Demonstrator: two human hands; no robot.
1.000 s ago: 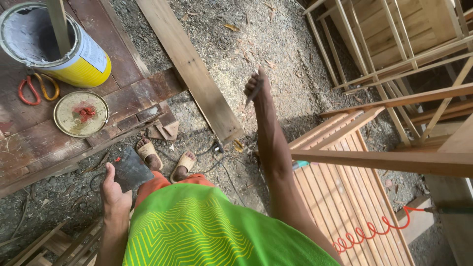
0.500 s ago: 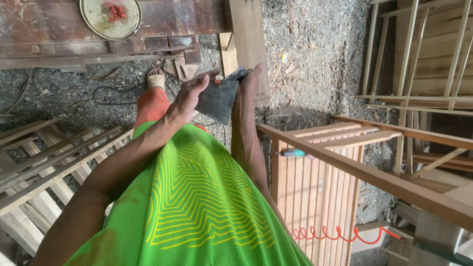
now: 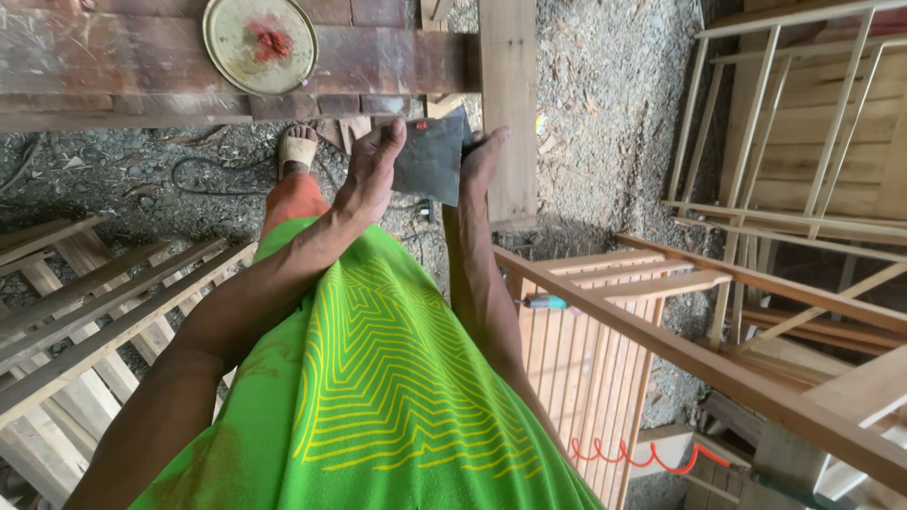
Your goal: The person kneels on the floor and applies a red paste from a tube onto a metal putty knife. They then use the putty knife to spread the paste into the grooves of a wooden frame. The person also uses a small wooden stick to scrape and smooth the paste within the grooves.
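Head view: since half a second back your hands have lifted the dark sheet [image 3: 432, 159] a bit higher and squarer in front of you, left hand [image 3: 370, 175] pinching its left edge, right hand [image 3: 484, 156] closed on the right edge, so it hangs flat between them. Room is tight: wooden frame rail [image 3: 661, 335] just beside your right forearm, slatted rack [image 3: 85, 302] at left, plank [image 3: 507, 94] behind the sheet, open gravel [image 3: 605, 123] ahead-right.

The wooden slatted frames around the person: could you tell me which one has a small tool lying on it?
The slatted frame just right of the green shirt, beneath the right forearm: a small teal-handled tool lies on its slats. The others carry none.
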